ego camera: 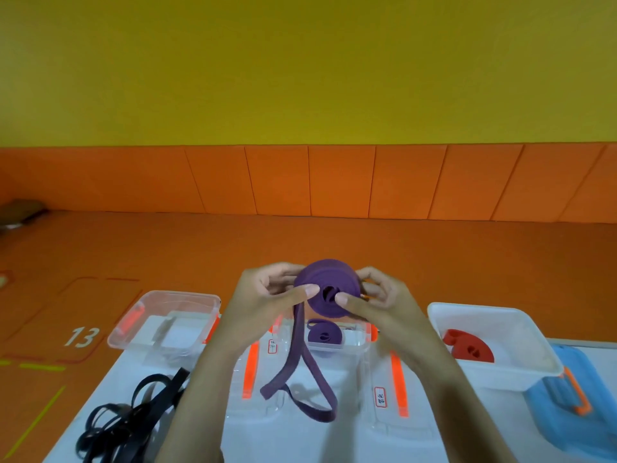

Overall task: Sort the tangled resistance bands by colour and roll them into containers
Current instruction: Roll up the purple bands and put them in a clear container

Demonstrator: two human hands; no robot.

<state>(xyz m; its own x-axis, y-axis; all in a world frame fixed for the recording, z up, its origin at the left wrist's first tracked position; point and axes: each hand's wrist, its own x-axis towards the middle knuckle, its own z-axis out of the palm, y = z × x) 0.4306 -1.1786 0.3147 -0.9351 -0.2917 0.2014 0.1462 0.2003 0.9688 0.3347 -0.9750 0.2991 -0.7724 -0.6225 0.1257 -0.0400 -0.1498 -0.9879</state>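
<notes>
A partly rolled purple resistance band is held up above the table between both hands. My left hand pinches its left side, thumb on the roll's face. My right hand grips its right side, thumb near the centre. The unrolled purple tail hangs down in a loop. Below it, a finished purple roll lies in the middle clear container. Red rolled bands sit in the right white container. A tangle of black bands lies at the lower left.
A clear container with orange clips stands at the back left. Clear lids with orange clips lie flat on the white table. A blue lid lies at the right edge. Orange floor and padded wall are beyond.
</notes>
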